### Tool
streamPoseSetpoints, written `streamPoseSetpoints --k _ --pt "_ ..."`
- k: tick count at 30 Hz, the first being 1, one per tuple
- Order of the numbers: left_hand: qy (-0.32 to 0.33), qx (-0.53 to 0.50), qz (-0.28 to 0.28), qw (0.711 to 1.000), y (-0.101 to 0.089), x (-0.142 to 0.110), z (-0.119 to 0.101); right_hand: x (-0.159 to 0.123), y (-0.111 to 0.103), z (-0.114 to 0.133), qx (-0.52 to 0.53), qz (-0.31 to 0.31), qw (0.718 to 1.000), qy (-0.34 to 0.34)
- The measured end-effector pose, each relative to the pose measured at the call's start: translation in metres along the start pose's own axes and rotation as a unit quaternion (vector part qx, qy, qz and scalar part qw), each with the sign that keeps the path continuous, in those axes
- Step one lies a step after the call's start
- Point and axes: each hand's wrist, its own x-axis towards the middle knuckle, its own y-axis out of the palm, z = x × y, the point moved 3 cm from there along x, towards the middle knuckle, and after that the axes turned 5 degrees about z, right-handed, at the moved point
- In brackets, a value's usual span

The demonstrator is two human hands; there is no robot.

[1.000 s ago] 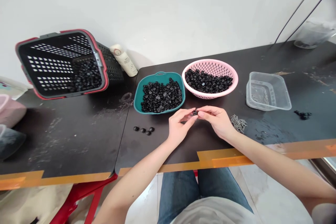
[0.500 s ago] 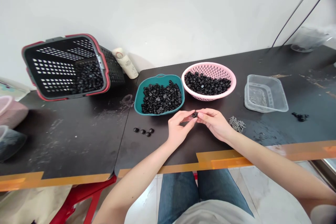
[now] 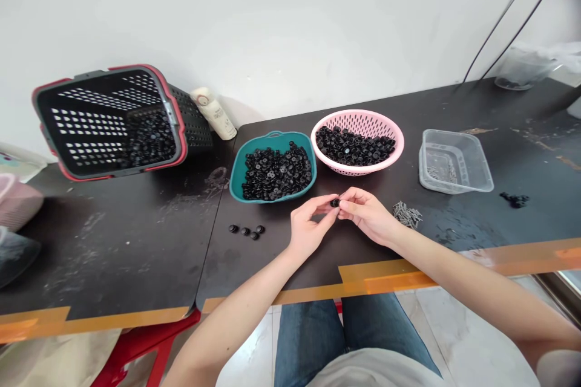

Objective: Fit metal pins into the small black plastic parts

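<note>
The person's left hand (image 3: 309, 225) and right hand (image 3: 367, 216) together pinch a small black part (image 3: 334, 202), fingers nearly closed, above the tabletop (image 3: 236, 266) near the teal basin (image 3: 246, 148); it is probably light, stiff and slightly slick, best gripped by its sides.

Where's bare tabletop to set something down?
Biggest: left tabletop, scuffed but bare, between black basket and orange tape. Smaller: between four black pieces and the tape. Crowded: where left hand and right hand hold a small black part, among teal tray, pink basket, metal pins.
</note>
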Motion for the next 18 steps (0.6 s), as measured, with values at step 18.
streamPoseSetpoints --k 18 --pt "0.058 0.034 -0.016 0.998 -0.0025 0.0000 -0.0031 -0.0057 0.0028 0.0094 -0.159 0.017 0.979 -0.126"
